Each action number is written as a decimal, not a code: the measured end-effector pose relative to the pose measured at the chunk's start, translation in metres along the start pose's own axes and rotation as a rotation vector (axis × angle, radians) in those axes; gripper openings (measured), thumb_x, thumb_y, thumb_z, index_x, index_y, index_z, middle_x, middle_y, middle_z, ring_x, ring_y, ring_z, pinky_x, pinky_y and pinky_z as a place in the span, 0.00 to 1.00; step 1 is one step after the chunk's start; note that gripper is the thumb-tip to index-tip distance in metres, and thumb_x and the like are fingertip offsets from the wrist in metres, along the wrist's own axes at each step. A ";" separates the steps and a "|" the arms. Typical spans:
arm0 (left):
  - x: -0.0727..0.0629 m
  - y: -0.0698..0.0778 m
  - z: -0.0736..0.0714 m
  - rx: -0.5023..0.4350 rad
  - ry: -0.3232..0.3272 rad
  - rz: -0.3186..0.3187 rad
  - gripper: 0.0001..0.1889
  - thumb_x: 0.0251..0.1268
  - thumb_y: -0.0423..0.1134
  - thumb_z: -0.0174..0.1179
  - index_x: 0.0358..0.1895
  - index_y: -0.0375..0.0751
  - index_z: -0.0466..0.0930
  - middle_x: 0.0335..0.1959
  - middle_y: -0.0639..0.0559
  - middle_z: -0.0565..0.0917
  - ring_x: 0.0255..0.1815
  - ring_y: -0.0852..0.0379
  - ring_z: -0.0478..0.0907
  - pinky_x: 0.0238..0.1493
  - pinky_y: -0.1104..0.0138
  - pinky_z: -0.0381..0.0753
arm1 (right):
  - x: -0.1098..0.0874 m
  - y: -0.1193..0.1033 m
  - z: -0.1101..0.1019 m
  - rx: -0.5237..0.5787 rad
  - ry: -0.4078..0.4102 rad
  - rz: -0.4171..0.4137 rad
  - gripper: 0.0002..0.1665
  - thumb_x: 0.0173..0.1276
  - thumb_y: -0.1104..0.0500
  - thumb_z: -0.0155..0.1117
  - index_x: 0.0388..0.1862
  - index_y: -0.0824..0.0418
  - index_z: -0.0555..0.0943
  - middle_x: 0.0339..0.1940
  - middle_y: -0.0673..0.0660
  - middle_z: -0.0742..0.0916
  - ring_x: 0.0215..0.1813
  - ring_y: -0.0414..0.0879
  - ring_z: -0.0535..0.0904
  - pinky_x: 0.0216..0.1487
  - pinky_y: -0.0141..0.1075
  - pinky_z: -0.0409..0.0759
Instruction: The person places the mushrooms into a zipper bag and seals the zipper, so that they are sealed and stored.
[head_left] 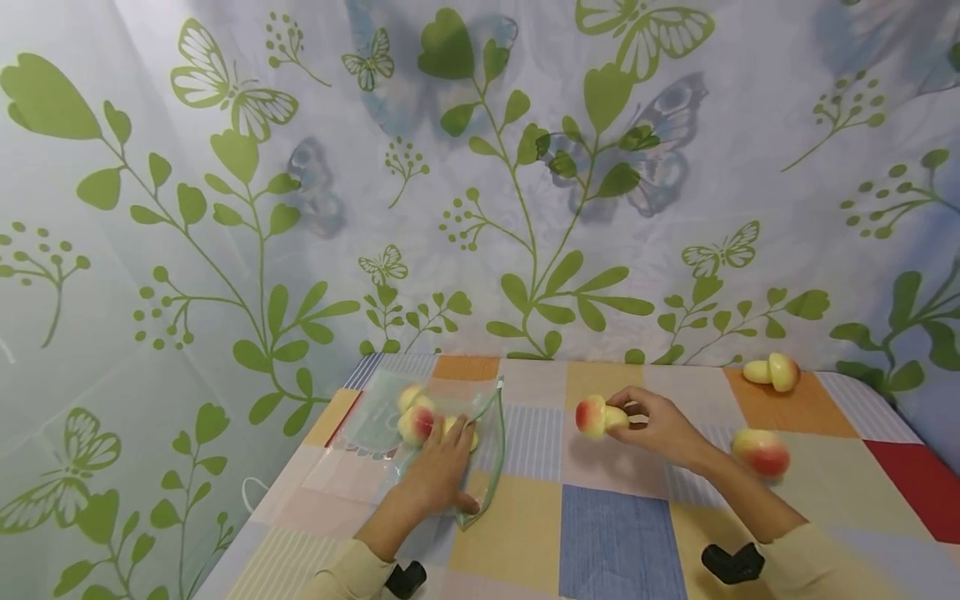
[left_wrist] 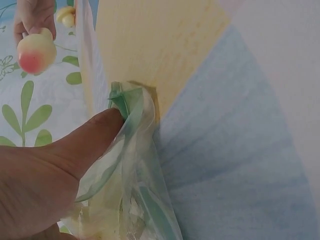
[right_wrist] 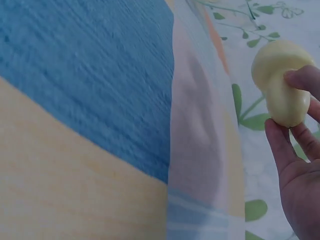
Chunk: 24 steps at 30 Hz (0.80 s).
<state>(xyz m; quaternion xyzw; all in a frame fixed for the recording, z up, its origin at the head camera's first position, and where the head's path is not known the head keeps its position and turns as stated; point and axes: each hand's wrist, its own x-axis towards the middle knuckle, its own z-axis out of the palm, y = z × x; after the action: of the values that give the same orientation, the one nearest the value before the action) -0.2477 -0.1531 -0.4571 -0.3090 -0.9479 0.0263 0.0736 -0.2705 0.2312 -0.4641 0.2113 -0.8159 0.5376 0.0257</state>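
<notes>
My right hand pinches a toy mushroom, a red and yellow cap on a pale yellow stem, above the table. Thumb and fingertips are on its stem in the right wrist view. At the left, a clear zip bag with a green edge lies on the table with toy mushrooms inside. My left hand rests over the bag, fingers stretched out across a mushroom there. In the left wrist view the thumb presses at the green-edged mouth of the bag.
Two more toy mushrooms lie at the right, one by the back edge and another near my right forearm. A patchwork cloth covers the table. Behind it hangs a leaf-and-butterfly curtain.
</notes>
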 end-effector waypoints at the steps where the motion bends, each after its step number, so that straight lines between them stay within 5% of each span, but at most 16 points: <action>1: 0.000 0.000 0.000 0.003 -0.002 -0.001 0.65 0.33 0.60 0.86 0.73 0.24 0.62 0.72 0.29 0.68 0.73 0.28 0.63 0.72 0.43 0.63 | 0.001 0.001 0.003 0.000 -0.005 -0.007 0.20 0.64 0.62 0.78 0.52 0.64 0.81 0.52 0.61 0.83 0.53 0.58 0.81 0.50 0.37 0.84; 14: 0.000 -0.002 0.006 -0.008 0.000 0.002 0.66 0.33 0.60 0.85 0.74 0.25 0.61 0.73 0.29 0.67 0.74 0.27 0.62 0.73 0.43 0.62 | 0.017 0.002 0.040 0.062 -0.083 -0.043 0.20 0.65 0.60 0.77 0.53 0.64 0.83 0.51 0.60 0.85 0.53 0.57 0.84 0.52 0.38 0.84; 24: -0.001 -0.002 0.003 -0.090 -0.003 -0.037 0.66 0.32 0.57 0.87 0.75 0.25 0.61 0.74 0.28 0.66 0.72 0.19 0.60 0.70 0.42 0.67 | 0.035 -0.004 0.088 0.055 -0.149 -0.101 0.17 0.65 0.59 0.78 0.51 0.61 0.86 0.49 0.56 0.86 0.49 0.54 0.86 0.49 0.38 0.86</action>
<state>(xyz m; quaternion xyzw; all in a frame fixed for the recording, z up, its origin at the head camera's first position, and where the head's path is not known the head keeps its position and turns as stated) -0.2484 -0.1550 -0.4604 -0.2945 -0.9537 -0.0171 0.0588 -0.2848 0.1404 -0.4881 0.2924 -0.7887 0.5407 -0.0138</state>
